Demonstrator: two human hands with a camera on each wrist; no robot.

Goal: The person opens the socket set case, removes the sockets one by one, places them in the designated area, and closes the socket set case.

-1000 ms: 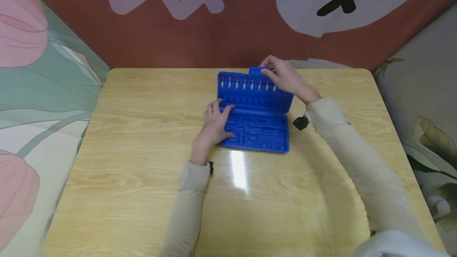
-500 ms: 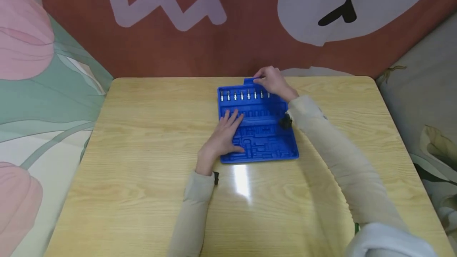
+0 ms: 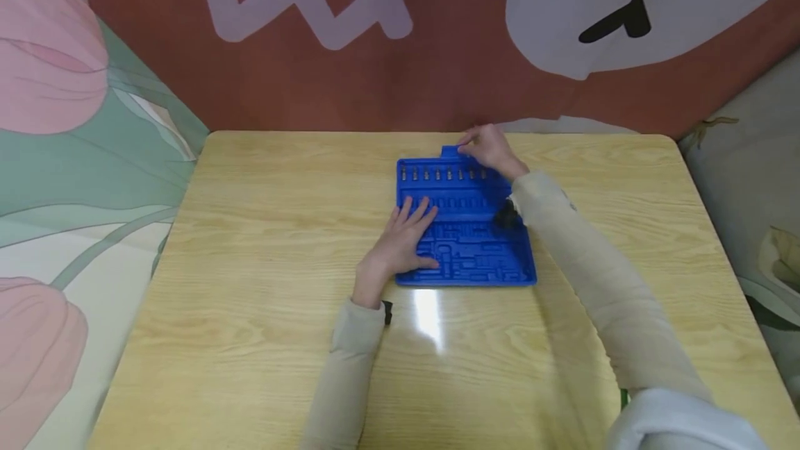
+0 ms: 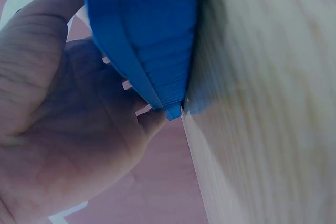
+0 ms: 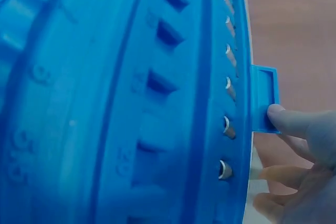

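Observation:
A blue plastic tool case [image 3: 481, 266] lies unfolded on the wooden table, its moulded recesses facing up. Along the far half runs a row of several small metal bits [image 3: 448, 173]; the near half's recesses hold nothing visible. My left hand [image 3: 400, 243] rests with spread, fairly straight fingers over the case's left edge, thumb on the near half. In the left wrist view the palm stands beside the case's side wall [image 4: 152, 19]. At the far edge my right hand [image 3: 490, 148] pinches the latch tab [image 5: 265, 95] between thumb and fingers, the thumb tip on the tab's face.
The wooden table [image 3: 269, 228] extends on both sides of the case and toward the person. Right behind its far edge rises a reddish-brown patterned wall [image 3: 312, 96]. A black wrist camera [image 3: 506, 214] on the right sleeve hangs over the case's right side.
The half with the bits has gone from tilted up to lying back toward the table, the right hand staying at its tab. My left fingers have spread further over the case.

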